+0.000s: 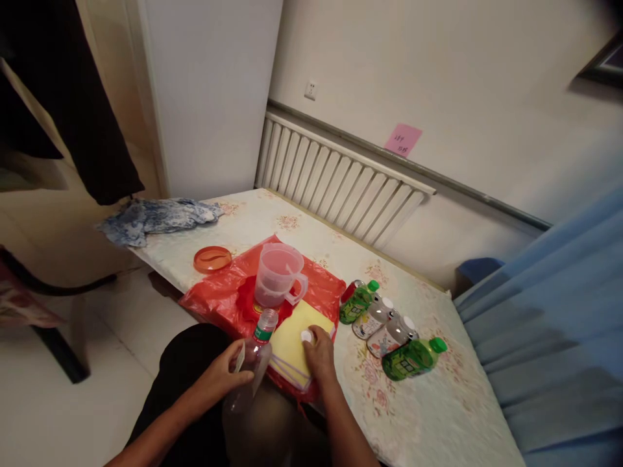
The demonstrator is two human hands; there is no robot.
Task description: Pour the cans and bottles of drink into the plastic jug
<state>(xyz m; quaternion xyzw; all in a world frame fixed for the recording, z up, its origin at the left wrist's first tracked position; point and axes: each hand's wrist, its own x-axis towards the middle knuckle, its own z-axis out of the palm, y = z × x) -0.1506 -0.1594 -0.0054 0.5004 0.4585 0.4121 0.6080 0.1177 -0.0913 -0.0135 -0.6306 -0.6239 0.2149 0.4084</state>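
Note:
My left hand (228, 373) is closed around a clear plastic bottle (261, 360) with a green and red label band at its neck. The bottle is uncapped and leans, its mouth pointing away from me, just in front of the table edge. Between the thumb and fingers of my right hand (320, 353) is a white bottle cap (305, 336), held over a folded yellow cloth (294, 324). Beyond the bottle's mouth a translucent measuring jug (277, 275) stands on a red scalloped dish (246, 305). Under these lies a red plastic bag (318, 279).
To the right stand several drinks: a green bottle (355, 305), white-capped bottles (392, 337) and a larger green bottle (411, 361). An orange lid (213, 259) and a blue patterned cloth (165, 217) lie left on the floral tablecloth (350, 402). A radiator (335, 175) borders the far side.

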